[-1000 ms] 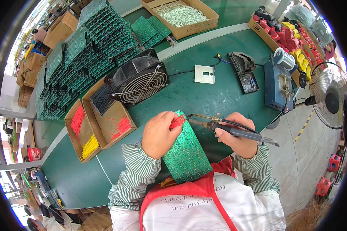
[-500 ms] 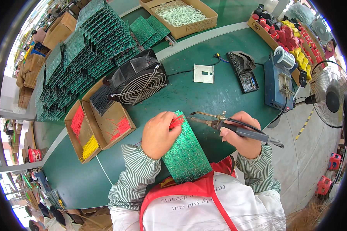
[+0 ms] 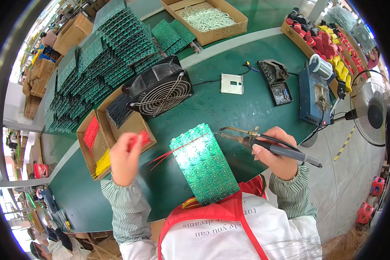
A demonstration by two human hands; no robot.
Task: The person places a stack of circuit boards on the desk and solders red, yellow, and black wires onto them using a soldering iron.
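My right hand point(image 3: 279, 154) grips a soldering iron point(image 3: 286, 151) with a thin metal solder-feed tube fixed along it. Its tip hovers just right of the top end of a green circuit board panel point(image 3: 210, 169). That panel lies near me at the table's front edge. Several thin red wires point(image 3: 177, 151) rest across its upper part, their loose ends sticking out past the left edge. My left hand point(image 3: 125, 160) is away to the left, at the near edge of a cardboard box point(image 3: 110, 141). Its fingers are closed around red wires, slightly blurred.
Beside that box lie red and yellow wires point(image 3: 103, 164). A black fan point(image 3: 162, 89) stands behind it, with stacked circuit boards point(image 3: 78, 82) further left. At the right are a blue soldering station point(image 3: 314, 95) with a solder spool point(image 3: 320, 65) and a black tray point(image 3: 279, 86).
My left hand has left the board and moved left to the wire box. Red wires now lie uncovered across the board. My right hand with the soldering iron has barely moved.
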